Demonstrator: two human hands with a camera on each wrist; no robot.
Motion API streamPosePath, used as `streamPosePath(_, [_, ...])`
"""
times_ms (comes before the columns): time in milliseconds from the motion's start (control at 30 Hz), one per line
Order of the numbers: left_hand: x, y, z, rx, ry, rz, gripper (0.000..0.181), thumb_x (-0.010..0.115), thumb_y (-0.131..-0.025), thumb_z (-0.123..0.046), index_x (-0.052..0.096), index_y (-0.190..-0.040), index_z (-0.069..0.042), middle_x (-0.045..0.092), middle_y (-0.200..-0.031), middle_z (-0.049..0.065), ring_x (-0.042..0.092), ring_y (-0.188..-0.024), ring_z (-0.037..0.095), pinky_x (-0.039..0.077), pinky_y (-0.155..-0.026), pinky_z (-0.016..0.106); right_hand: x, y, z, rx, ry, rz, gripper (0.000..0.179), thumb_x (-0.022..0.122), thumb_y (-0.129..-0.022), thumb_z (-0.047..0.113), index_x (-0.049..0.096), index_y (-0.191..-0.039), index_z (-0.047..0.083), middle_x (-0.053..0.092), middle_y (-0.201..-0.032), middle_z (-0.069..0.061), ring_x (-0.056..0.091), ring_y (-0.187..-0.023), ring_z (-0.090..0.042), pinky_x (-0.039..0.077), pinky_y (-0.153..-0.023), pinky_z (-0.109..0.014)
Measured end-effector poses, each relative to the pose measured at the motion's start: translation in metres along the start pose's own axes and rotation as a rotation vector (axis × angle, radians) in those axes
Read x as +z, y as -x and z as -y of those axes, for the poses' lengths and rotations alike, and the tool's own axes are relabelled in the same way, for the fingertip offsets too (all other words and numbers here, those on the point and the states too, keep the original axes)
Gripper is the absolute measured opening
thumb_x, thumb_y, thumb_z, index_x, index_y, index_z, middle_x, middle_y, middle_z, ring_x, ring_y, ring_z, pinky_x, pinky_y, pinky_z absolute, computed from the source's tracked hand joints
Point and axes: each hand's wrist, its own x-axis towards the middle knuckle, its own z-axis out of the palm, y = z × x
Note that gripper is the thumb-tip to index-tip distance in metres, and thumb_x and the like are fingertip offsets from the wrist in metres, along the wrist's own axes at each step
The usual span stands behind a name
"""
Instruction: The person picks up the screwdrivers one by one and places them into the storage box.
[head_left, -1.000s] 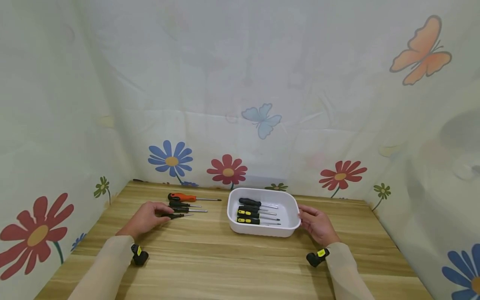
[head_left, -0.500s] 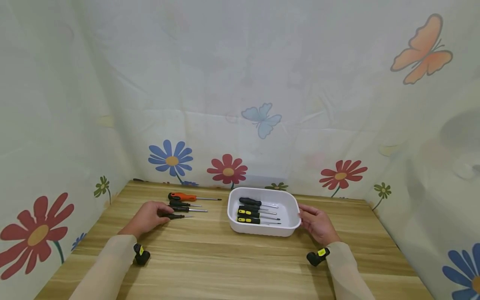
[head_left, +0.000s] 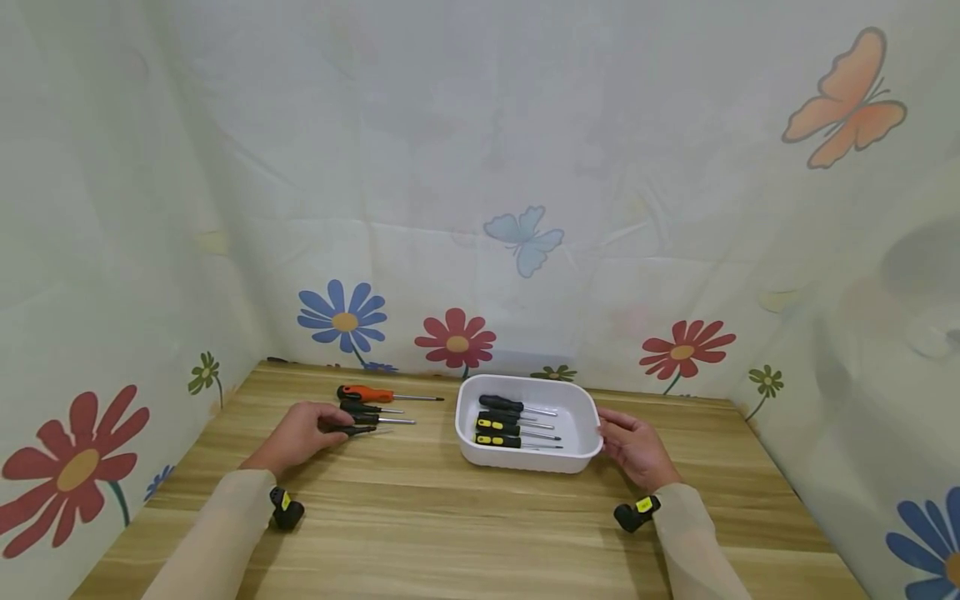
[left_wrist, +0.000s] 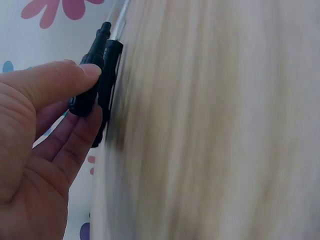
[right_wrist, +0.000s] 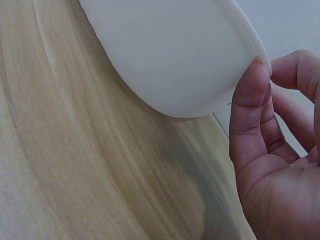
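My left hand [head_left: 303,433] pinches a small black screwdriver [head_left: 354,431] by its handle, at the front of a row on the left of the table. In the left wrist view the thumb presses on that handle, and a second black screwdriver [left_wrist: 109,85] lies just behind it. At the right end of a white plastic box [head_left: 472,454], my right hand [head_left: 636,446] grips the rim between thumb and fingers. Inside the box lie several screwdrivers, two with black-and-yellow handles [head_left: 498,441] and others with black handles [head_left: 501,403].
An orange-and-black screwdriver [head_left: 371,394] lies at the back of the left row, with black screwdrivers [head_left: 363,408] in front of it. The wooden table [head_left: 450,533] meets a flower-printed curtain [head_left: 585,333] at the back and both sides.
The left hand and the small screwdriver in its fingers have shifted slightly to the right. My right hand and the box have stayed where they were.
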Motion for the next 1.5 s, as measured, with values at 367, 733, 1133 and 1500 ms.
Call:
streamPosePath(367, [0.000,-0.004,-0.026,-0.005,0.106,-0.034,0.019,0.082,-0.087,-0.016,0.080,-0.105,-0.021,0.077,-0.109,0.002,0.067,-0.099,0.020,0.059,-0.090,0.043,0.001,0.001,0.001,0.007,0.010,-0.002,0.049,0.067,-0.099,0.010,0.054,-0.146,0.001,0.071,-0.129,-0.009,0.069,-0.091,-0.016,0.061,-0.081,-0.025])
streamPosePath(733, [0.004,-0.013,-0.052,0.047,0.247,-0.054,0.019,0.083,-0.087,-0.014,0.081,-0.105,-0.015,0.075,-0.113,0.010,0.070,-0.096,0.018,0.060,-0.082,0.026,0.001,-0.001,0.000,0.011,-0.003,-0.010,0.047,0.068,-0.099,0.010,0.057,-0.144,0.003,0.073,-0.123,-0.002,0.070,-0.090,-0.015,0.061,-0.082,-0.027])
streamPosePath(1133, [0.012,-0.019,-0.081,0.073,0.387,-0.086,0.021,0.082,-0.088,-0.016,0.080,-0.109,-0.015,0.075,-0.117,0.010,0.071,-0.089,0.013,0.060,-0.074,0.024,0.000,-0.002,-0.003,0.000,0.007,-0.007,0.051,0.069,-0.098,0.013,0.055,-0.146,0.003,0.074,-0.115,0.004,0.070,-0.089,-0.012,0.061,-0.081,-0.025])
streamPosePath(1500, [0.024,-0.027,-0.106,0.094,0.464,-0.084,0.026,0.084,-0.087,-0.025,0.080,-0.111,-0.015,0.072,-0.121,0.008,0.070,-0.099,0.019,0.060,-0.081,0.021,0.000,0.001,-0.001,-0.001,0.011,-0.006,0.049,0.067,-0.100,0.013,0.054,-0.146,0.002,0.074,-0.119,0.000,0.069,-0.089,-0.012,0.060,-0.081,-0.025])
